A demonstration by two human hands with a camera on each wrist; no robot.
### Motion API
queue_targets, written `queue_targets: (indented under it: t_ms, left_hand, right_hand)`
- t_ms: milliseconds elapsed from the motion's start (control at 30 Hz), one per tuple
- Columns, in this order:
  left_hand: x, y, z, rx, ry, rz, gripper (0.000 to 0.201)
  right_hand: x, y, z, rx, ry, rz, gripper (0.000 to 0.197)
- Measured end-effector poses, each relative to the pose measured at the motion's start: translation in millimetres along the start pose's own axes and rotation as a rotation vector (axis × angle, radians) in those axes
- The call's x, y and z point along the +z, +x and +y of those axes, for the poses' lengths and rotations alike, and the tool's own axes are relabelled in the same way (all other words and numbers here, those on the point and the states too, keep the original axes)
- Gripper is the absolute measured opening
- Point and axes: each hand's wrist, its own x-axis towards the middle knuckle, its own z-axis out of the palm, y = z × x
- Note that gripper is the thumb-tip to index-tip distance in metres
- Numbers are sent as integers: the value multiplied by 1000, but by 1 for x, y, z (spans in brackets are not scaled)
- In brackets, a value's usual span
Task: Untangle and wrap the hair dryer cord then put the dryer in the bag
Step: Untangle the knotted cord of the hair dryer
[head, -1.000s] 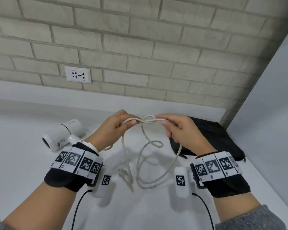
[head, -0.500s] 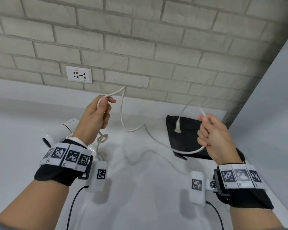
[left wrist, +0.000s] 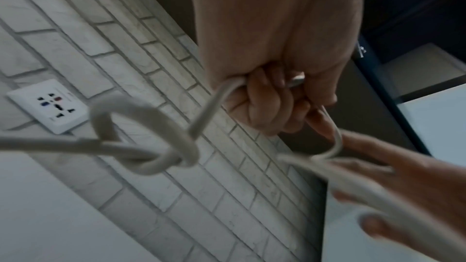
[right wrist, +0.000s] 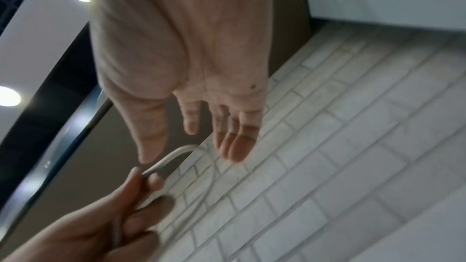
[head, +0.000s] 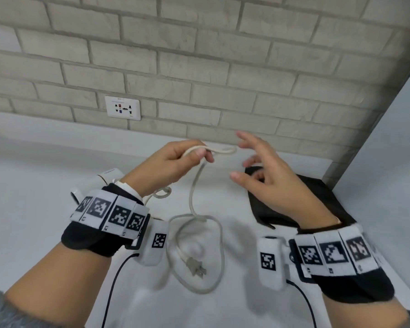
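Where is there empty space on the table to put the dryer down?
Bare table lies on the near left, in front of the dryer. The middle is crowded by the cord loops and plug; the bag fills the far right corner.

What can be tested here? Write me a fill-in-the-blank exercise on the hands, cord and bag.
1. The cord is pinched by the ____ hand.
2. The right hand holds ____.
3. The plug lies on the white ____, inside a loop of cord.
4. The black bag lies under the ____ hand.

Missing words: left; nothing; table; right
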Motion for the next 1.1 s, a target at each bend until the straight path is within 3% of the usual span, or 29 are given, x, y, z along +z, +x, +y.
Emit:
queue_targets:
  t_ms: [67, 133, 200, 300, 367, 467, 600, 667, 700, 767, 800, 867, 900, 1000, 1100]
  left_hand:
    - [4, 2, 8, 12, 50, -63, 24]
    - [2, 2, 7, -19, 88, -63, 19]
    - [-6, -4, -5, -112, 88, -113, 13]
    - [-16, -17, -33, -303, 243, -285, 26]
    - [-14, -22, -46, -356, 290, -339, 33]
    - [-8, -24, -60, -345, 307, -276, 20]
    - [-7, -23, -71, -339, 204, -148, 22]
    - [-3, -21, -67, -327, 115, -94, 22]
    - [-2, -20, -65, -316, 99, -44, 21]
    - [-1, -17, -62, -295, 126, 71, 22]
    - [-1, -16, -60, -295, 140, 122, 22]
    - [2, -15, -56, -316, 152, 207, 22]
    - [5, -15, -54, -327, 149, 235, 19]
    - [17, -15, -48, -337, 100, 262, 11]
    - [24, -16, -43, -351, 30, 232, 10]
  right_hand:
    - [8, 11, -6, -76, -69, -112, 36]
    - [13, 18, -3, -45, -57, -138, 15]
    - [11, 21, 4, 33, 65, -35, 26]
    - [2, 22, 13, 85, 220, 197, 26]
    - [0, 22, 15, 106, 304, 247, 24]
    - [-3, 21, 20, 136, 460, 251, 28]
    - [-10, 19, 31, 175, 526, 287, 19]
    - [-6, 21, 43, 207, 336, 293, 8]
    - [-2, 21, 47, 242, 154, 280, 13]
    - [7, 20, 52, 275, -180, 247, 42]
    - [13, 18, 48, 221, -248, 266, 44]
    - [27, 15, 32, 48, -230, 312, 22]
    - [36, 15, 25, 6, -182, 265, 13]
    - [69, 13, 5, 80, -75, -6, 32]
    - [90, 15, 6, 109, -72, -3, 33]
